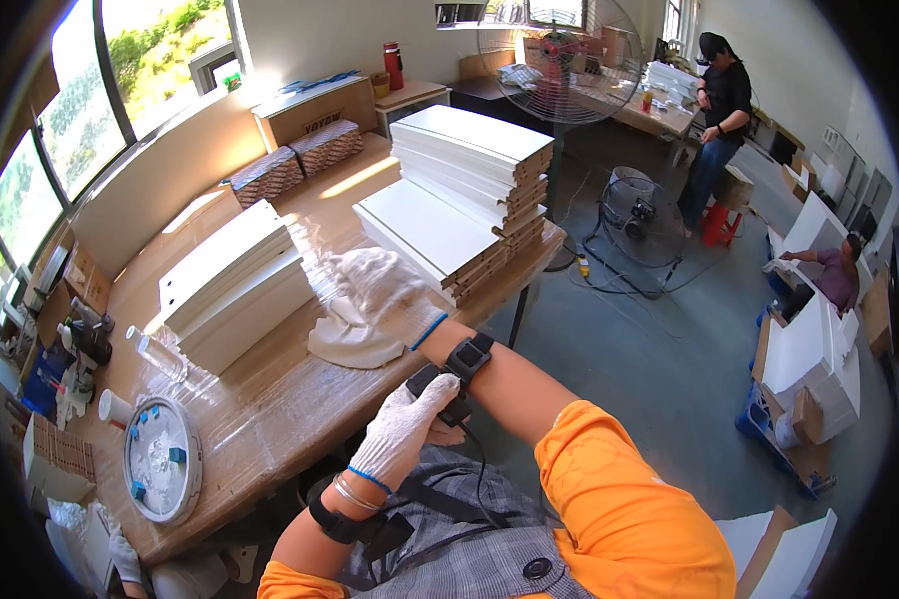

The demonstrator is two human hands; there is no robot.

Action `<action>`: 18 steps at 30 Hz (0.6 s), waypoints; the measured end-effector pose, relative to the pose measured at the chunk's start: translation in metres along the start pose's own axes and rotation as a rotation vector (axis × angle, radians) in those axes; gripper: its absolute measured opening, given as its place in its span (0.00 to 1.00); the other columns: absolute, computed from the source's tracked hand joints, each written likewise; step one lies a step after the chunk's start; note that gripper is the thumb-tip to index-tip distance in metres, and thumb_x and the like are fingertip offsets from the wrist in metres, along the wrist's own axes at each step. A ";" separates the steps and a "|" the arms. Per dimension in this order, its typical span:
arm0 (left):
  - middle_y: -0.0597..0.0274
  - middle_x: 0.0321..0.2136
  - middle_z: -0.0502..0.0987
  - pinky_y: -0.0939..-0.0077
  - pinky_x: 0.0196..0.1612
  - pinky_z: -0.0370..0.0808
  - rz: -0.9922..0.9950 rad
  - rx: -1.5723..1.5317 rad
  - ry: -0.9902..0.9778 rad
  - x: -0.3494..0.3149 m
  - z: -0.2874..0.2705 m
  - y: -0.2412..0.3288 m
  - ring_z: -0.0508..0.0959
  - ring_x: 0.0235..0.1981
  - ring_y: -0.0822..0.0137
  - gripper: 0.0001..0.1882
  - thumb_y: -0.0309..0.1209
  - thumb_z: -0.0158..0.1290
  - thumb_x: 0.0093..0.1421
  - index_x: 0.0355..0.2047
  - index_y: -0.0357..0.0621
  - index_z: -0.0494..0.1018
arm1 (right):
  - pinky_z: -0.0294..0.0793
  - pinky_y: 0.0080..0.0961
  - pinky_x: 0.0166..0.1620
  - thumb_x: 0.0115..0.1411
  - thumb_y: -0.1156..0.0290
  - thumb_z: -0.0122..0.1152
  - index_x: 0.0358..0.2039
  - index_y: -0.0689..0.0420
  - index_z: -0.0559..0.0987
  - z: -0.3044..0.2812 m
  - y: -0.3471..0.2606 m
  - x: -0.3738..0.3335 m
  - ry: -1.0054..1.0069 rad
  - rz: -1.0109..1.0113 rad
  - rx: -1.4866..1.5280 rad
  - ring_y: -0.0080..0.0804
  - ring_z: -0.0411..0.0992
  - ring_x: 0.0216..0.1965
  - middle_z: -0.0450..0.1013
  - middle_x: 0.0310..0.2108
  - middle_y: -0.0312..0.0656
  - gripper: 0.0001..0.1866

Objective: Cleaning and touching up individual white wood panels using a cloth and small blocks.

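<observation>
Beside the left panel stack [232, 290], a cloth [352, 345] lies under my blurred right hand [392, 290], closure indeterminable, while my left hand [402, 429] encloses a corded black device [423, 379], apparently for adjustment, requiring a steady right wrist next.

Matt cloth [355, 344]; smooth panels [474, 137]

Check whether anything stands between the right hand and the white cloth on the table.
Nothing visible does: the right hand meets the white cloth, no gap showing, though blurred. The shorter panel stack stands left, the taller stack beyond and right.
</observation>
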State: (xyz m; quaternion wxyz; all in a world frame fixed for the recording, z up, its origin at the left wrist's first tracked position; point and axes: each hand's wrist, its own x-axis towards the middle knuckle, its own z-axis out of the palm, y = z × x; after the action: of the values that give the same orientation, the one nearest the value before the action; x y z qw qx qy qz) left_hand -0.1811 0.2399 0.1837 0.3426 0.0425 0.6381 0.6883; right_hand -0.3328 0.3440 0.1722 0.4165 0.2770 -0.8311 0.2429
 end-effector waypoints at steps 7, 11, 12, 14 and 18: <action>0.57 0.32 0.76 0.74 0.37 0.77 0.147 0.136 0.010 -0.014 0.016 -0.012 0.79 0.30 0.65 0.15 0.37 0.50 0.62 0.40 0.36 0.68 | 0.72 0.30 0.44 0.57 0.67 0.58 0.41 0.58 0.77 0.020 -0.017 -0.002 0.180 0.420 0.728 0.33 0.74 0.38 0.75 0.34 0.45 0.12; 0.58 0.33 0.75 0.75 0.39 0.77 0.126 0.098 -0.040 -0.019 0.002 -0.015 0.79 0.32 0.68 0.22 0.37 0.55 0.59 0.46 0.32 0.66 | 0.73 0.14 0.41 0.63 0.71 0.53 0.46 0.59 0.74 0.000 -0.031 0.000 0.045 0.918 1.431 0.18 0.71 0.39 0.74 0.39 0.35 0.12; 0.57 0.33 0.75 0.74 0.40 0.76 0.126 0.135 -0.072 -0.015 -0.003 -0.018 0.79 0.33 0.67 0.21 0.36 0.52 0.61 0.48 0.31 0.65 | 0.73 0.11 0.40 0.65 0.73 0.50 0.48 0.60 0.73 -0.009 -0.032 -0.002 0.028 0.943 1.362 0.17 0.71 0.38 0.73 0.41 0.33 0.12; 0.54 0.34 0.75 0.71 0.40 0.77 0.157 0.076 -0.060 -0.015 -0.012 -0.017 0.79 0.32 0.64 0.20 0.37 0.49 0.62 0.48 0.32 0.65 | 0.73 0.12 0.40 0.65 0.72 0.50 0.48 0.60 0.73 -0.016 -0.026 -0.013 0.042 0.944 1.328 0.16 0.71 0.37 0.73 0.40 0.33 0.12; 0.53 0.32 0.75 0.64 0.39 0.77 0.232 -0.210 0.081 -0.007 -0.049 -0.014 0.78 0.31 0.60 0.21 0.40 0.44 0.64 0.49 0.35 0.65 | 0.72 0.15 0.39 0.65 0.69 0.49 0.45 0.60 0.75 -0.025 -0.030 -0.048 -0.002 0.913 1.203 0.17 0.71 0.36 0.74 0.38 0.36 0.12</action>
State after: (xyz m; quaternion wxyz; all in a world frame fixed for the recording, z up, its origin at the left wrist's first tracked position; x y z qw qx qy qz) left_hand -0.1940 0.1935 0.1647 0.2374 0.0518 0.5667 0.7873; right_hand -0.2752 0.3504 0.1511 0.0507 0.0849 -0.5879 0.8029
